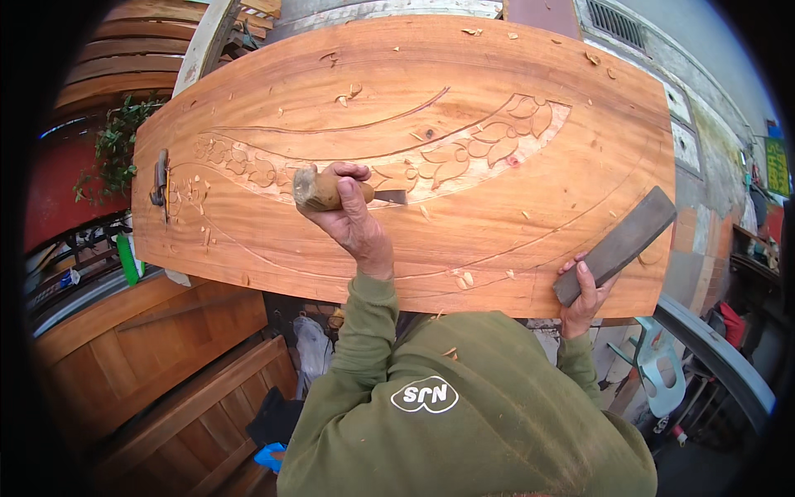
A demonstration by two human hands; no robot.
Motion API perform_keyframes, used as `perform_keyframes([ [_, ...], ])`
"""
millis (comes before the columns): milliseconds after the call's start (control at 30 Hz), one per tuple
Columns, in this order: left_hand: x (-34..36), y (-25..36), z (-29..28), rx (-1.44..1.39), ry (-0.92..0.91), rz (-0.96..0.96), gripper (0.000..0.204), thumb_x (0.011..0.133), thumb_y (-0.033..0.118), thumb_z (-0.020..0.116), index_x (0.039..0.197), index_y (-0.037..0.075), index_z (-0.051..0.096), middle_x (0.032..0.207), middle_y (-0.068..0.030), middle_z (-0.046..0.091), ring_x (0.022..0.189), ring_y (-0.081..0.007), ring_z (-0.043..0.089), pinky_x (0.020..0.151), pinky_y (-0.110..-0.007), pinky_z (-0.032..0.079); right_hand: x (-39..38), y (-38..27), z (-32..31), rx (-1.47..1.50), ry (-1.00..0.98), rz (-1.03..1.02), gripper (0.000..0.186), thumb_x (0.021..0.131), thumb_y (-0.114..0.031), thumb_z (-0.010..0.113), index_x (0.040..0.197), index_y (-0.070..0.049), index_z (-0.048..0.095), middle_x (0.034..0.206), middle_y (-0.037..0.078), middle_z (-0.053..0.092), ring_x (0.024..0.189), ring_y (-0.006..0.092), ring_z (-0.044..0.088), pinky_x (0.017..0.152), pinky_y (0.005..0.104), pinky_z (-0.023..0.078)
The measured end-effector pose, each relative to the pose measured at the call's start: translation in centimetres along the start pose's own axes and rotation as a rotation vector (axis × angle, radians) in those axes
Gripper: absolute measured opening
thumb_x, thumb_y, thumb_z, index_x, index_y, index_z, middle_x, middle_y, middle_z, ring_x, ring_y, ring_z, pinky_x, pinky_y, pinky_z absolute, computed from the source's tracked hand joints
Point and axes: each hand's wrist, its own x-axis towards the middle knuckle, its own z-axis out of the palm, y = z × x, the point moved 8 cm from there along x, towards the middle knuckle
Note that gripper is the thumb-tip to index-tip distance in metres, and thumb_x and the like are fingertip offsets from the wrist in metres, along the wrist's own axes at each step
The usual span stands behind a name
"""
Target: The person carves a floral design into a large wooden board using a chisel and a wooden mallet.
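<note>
My left hand [362, 230] is closed around the thick wooden handle of a chisel [319, 190]. Its flat steel blade points right, over the lower border of the carved band. My right hand [586, 305] grips the lower end of a long dark grey rectangular block [623, 242], tilted up to the right above the board's near right corner. Under both hands lies a large reddish-brown wooden board [513, 228]. A curved band of carved leaves and flowers [472, 153] runs across it, its ground cut lower and paler.
Curled wood shavings [348, 95] are scattered over the board. A dark tool and a pencil-like yellow stick [168, 195] lie at its left end. Wooden panels [166, 348] stand at lower left, a pale green plastic chair [660, 373] at lower right. A leafy plant [120, 149] is beyond the left edge.
</note>
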Motion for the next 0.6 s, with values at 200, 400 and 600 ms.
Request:
perform_keyframes([
  [200,-0.6,-2.2,-3.2,0.247,0.029,-0.401,0.054,0.107,0.014,0.069,0.15,0.008,0.038,0.125,-0.0155,0.065,0.111,-0.0266,0.072,0.094,-0.038,0.064,1.4,-2.9,2.2,-0.152,-0.036,-0.085,0.061,0.092,-0.005,0.076,0.144,-0.006,0.044,0.11,0.013,0.063,0.089,0.0225,0.068,0.08,0.0394,0.058],
  [400,2.0,-7.9,-0.4,-0.129,0.057,-0.556,0.054,0.106,0.011,0.07,0.147,0.01,0.035,0.128,-0.0181,0.065,0.111,-0.0314,0.074,0.087,-0.041,0.07,5.4,-5.1,8.0,-0.18,-0.195,-0.076,0.047,0.087,-0.007,0.082,0.127,-0.002,0.058,0.106,0.013,0.066,0.089,0.0222,0.068,0.084,0.0377,0.057],
  [600,1.9,-12.9,2.2,-0.223,0.026,-0.648,0.06,0.104,0.011,0.073,0.149,0.012,0.034,0.128,-0.0139,0.064,0.11,-0.0216,0.071,0.086,-0.037,0.069,7.6,-8.1,14.4,-0.188,-0.305,-0.163,0.049,0.084,-0.008,0.084,0.126,0.001,0.061,0.105,0.015,0.068,0.09,0.0235,0.069,0.082,0.038,0.057],
])
